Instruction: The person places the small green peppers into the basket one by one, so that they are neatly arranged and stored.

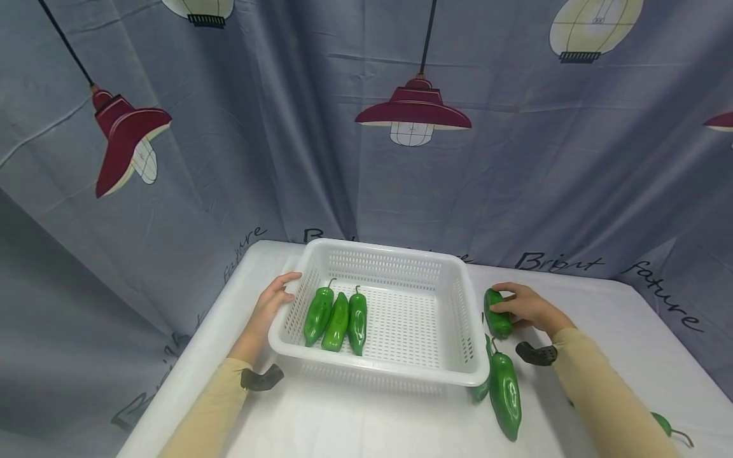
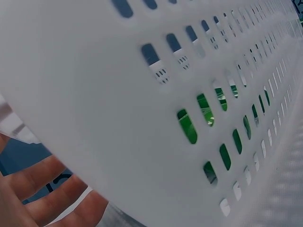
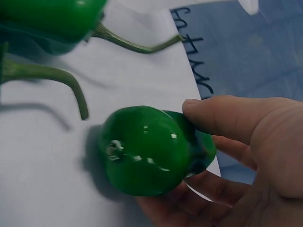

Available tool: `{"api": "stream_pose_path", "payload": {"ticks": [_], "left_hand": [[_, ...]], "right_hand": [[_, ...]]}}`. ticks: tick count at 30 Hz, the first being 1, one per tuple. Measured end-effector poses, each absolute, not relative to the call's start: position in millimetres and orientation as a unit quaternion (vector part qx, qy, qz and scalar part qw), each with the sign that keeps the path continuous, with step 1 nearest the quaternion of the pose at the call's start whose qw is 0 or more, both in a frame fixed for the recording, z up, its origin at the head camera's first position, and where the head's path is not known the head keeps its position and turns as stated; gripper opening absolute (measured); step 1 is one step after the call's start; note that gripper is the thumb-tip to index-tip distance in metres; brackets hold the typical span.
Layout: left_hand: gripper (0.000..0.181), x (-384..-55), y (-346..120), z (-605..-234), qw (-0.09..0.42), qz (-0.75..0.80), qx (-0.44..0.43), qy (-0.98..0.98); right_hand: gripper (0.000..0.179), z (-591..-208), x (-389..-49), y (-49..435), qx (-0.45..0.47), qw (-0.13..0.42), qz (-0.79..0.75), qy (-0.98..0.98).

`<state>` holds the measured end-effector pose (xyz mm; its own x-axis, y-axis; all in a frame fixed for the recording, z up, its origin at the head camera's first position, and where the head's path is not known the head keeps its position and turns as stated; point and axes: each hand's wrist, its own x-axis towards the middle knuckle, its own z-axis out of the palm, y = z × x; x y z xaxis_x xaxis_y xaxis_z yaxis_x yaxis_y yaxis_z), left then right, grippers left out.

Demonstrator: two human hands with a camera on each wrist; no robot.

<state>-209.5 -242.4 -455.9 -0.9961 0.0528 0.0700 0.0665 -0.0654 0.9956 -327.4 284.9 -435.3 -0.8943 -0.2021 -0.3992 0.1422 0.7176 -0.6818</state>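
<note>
My right hand (image 1: 529,308) holds a glossy green pepper (image 1: 495,312) between thumb and fingers, just off the right side of the white perforated basket (image 1: 389,364). In the right wrist view that pepper (image 3: 142,156) shows a pale stem scar and no stem. Spread fingers of my left hand (image 1: 266,312) rest against the basket's left rim; in the left wrist view these fingers (image 2: 47,198) lie beyond the basket's corner. Inside the basket, at its left end, three green peppers (image 1: 336,323) lie side by side.
Nearer me than the held pepper, a large green pepper (image 1: 506,395) lies on the white table (image 1: 343,426). Another pepper (image 1: 480,389) is partly hidden by the basket's right corner. One more pepper (image 1: 662,422) shows beyond my right sleeve. A grey-blue curtain (image 1: 321,172) hangs behind the table.
</note>
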Motion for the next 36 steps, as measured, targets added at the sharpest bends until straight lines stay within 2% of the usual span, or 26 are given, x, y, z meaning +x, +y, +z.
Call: {"api": "stream_pose_path", "payload": {"ticks": [13,26,36], "left_hand": [[0.055,-209,-241,-455,0.005,-0.724,-0.03,-0.689],[0.056,-208,-241,-455,0.004,-0.725,-0.031,-0.688],[0.055,-208,-240,-451,0.013,-0.712,-0.026,-0.702]], "right_hand": [[0.073,-436,-327,264,-0.038,0.212,-0.339,0.916],[0.074,-435,-321,268,-0.027,0.204,-0.389,0.898],[0.079,-393,-323,270,-0.03,0.179,-0.472,0.863]]}}
